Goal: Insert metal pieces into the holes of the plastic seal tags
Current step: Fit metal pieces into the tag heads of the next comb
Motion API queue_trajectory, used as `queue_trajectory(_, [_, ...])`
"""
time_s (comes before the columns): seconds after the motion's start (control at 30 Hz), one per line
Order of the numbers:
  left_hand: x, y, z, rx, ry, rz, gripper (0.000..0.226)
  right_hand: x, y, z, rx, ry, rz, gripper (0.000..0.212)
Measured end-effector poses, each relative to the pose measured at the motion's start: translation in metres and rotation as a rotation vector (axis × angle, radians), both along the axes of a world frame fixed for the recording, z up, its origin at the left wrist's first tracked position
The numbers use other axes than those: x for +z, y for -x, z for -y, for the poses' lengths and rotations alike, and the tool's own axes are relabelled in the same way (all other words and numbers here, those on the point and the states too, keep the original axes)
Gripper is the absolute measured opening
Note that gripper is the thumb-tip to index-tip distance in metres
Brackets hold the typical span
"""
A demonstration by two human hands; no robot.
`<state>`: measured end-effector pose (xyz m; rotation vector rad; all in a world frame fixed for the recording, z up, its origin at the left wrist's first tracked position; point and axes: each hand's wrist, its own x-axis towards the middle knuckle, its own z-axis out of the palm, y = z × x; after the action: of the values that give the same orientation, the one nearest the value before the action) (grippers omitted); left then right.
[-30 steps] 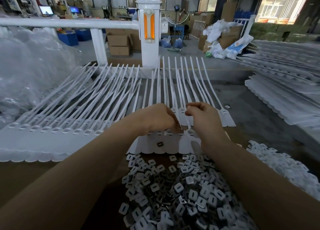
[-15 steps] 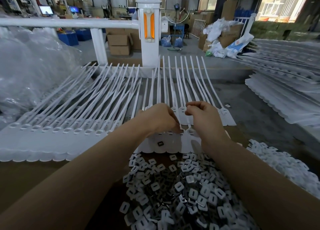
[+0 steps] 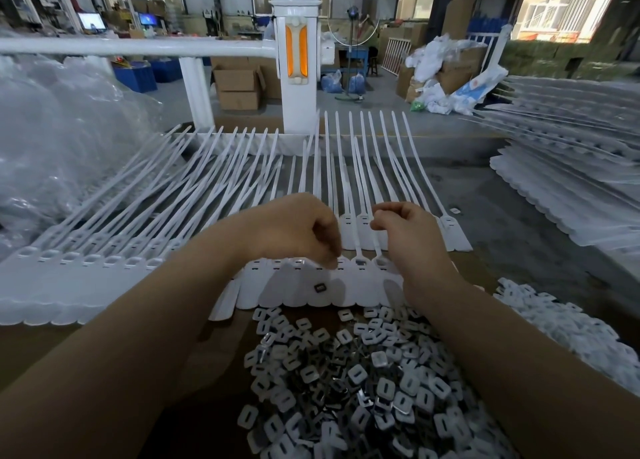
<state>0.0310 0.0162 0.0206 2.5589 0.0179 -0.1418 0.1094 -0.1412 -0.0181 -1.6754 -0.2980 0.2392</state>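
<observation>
Both hands curled over the row of seal tags: left hand fingertips down on it, right hand pinched above; what either grip holds, can't tell.

White post with orange insert, cardboard boxes, clear plastic bags.

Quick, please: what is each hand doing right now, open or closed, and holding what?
Left hand: fingers curled, tips down at the seal tags; what they pinch cannot be told.
Right hand: fingers curled; any held piece is hidden.
</observation>
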Motion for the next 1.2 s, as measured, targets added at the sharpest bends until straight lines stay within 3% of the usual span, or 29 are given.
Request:
queue_trajectory(0.13, [0.006, 0.006, -0.002, -0.013, -0.150, -0.225, 0.022, 0.000, -0.001, 0.000, 0.000, -0.004, -0.008, 0.014])
queue_trajectory(0.47, [0.002, 0.008, 0.013, -0.057, -0.223, -0.231, 0.014, -0.005, 0.000, -0.001, 0.003, 0.053, 0.074, 0.016])
queue_trajectory(0.53, [0.004, 0.009, 0.014, -0.017, -0.118, -0.148, 0.008, -0.005, 0.001, -0.001, 0.016, 0.075, 0.115, 0.012])
queue_trajectory(0.6, [0.004, 0.008, 0.012, 0.101, -0.014, 0.057, 0.007, -0.005, 0.002, -0.001, 0.044, 0.101, 0.176, 0.008])
queue_trajectory(0.7, [-0.002, 0.006, 0.010, 0.205, -0.008, 0.324, 0.012, -0.006, 0.006, -0.003, 0.102, 0.143, 0.226, 0.014])
queue_trajectory(1.1, [-0.017, 0.002, 0.010, 0.078, -0.136, 0.642, 0.011, -0.003, 0.006, -0.004, 0.171, 0.081, 0.179, 0.010])
queue_trajectory(1.2, [-0.017, 0.001, 0.010, 0.112, 0.013, 0.573, 0.015, -0.004, 0.005, -0.005, 0.177, 0.053, 0.188, 0.009])
